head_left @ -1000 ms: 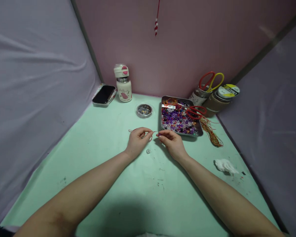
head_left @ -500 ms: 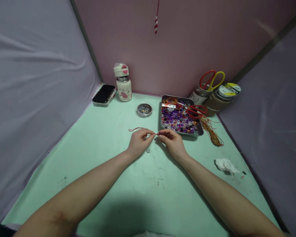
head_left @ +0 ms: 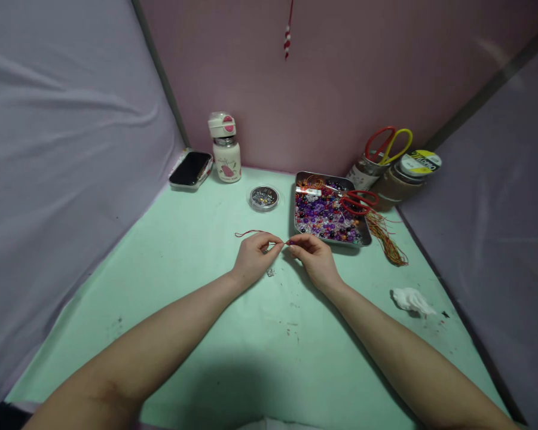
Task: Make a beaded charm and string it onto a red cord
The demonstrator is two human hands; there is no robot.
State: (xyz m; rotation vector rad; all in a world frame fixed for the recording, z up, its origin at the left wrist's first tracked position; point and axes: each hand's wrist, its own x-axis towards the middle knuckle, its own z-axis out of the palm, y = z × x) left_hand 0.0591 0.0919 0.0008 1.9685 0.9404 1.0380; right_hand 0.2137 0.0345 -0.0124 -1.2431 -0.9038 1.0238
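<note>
My left hand [head_left: 254,258] is closed, thumb and forefinger pinching a thin red cord [head_left: 253,231] whose looped end trails out to the left behind the knuckles. Just to its right, my right hand [head_left: 312,258] pinches a small purple bead [head_left: 290,243] between its fingertips. The cord's tip meets the bead in the narrow gap between the hands; whether it passes through the hole is too small to tell. Below the left thumb, a small clear bead [head_left: 271,272] lies on the table.
Behind my right hand stands a metal tray [head_left: 370,240] of mixed beads, with red-handled scissors [head_left: 357,203] across it. A round case [head_left: 264,197], a bottle [head_left: 228,161], a phone [head_left: 190,169], jars [head_left: 399,185], cord bundle [head_left: 392,245] and crumpled tissue [head_left: 412,300] surround the work area.
My left hand has moved slightly right, bringing the cord's tip up to the purple bead. The gap between the hands has narrowed, while my right hand has stayed nearly still.
</note>
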